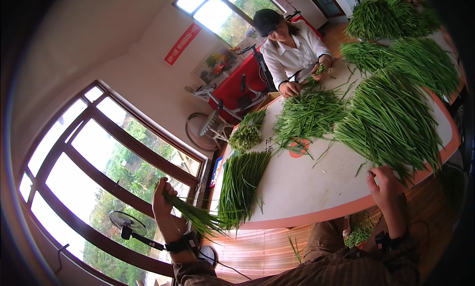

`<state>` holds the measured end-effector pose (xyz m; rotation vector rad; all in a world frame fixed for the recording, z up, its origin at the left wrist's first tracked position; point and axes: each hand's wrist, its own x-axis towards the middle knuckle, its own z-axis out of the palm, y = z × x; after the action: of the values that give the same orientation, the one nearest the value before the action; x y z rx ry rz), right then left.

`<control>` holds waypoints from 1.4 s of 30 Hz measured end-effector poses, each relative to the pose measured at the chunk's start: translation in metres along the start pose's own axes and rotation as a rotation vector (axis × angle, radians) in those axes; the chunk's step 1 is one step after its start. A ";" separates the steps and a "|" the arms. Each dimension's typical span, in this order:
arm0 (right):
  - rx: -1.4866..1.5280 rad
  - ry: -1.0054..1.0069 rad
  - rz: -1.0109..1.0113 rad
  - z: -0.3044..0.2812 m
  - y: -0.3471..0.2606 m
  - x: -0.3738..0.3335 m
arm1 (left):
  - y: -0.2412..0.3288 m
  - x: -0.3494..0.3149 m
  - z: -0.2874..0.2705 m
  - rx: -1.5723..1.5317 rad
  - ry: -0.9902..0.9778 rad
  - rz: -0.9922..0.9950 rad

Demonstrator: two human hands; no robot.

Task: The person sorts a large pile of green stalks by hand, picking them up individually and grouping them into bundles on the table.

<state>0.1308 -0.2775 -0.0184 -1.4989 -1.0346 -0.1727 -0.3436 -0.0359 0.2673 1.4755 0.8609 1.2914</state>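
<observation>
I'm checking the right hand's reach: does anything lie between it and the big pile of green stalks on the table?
Nothing visible does. The right hand is at the near edge of the big pile of green stalks, fingers right by the stalk ends. The left hand holds a separate bunch.

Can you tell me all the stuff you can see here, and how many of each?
table: one, white with an orange rim, in the middle
loose chive heaps: several, green, spread over the table's right and far parts
sorted chive stack: one, green, on the table's near left edge
tied chive bundle: one, green, beyond the stack
co-worker: one, white shirt, dark cap, at the far end, hands in the chives
fan: one, black, by the window
left hand: holds a chive bunch, raised off the table
right hand: at the near edge of the big heap
</observation>
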 end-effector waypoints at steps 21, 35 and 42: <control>-0.369 -0.129 0.141 0.013 -0.022 -0.005 | -0.268 0.199 -0.078 0.389 0.178 -0.426; -0.385 -0.134 0.085 0.029 -0.020 0.006 | -0.296 0.231 -0.077 0.566 -0.096 -0.577; -0.325 -0.142 0.098 0.028 -0.020 0.006 | -0.302 0.212 -0.108 0.791 0.046 -0.677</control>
<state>0.1079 -0.2537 -0.0067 -1.8750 -1.0797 -0.1730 -0.3844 0.2726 0.0413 1.5013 1.8434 0.4755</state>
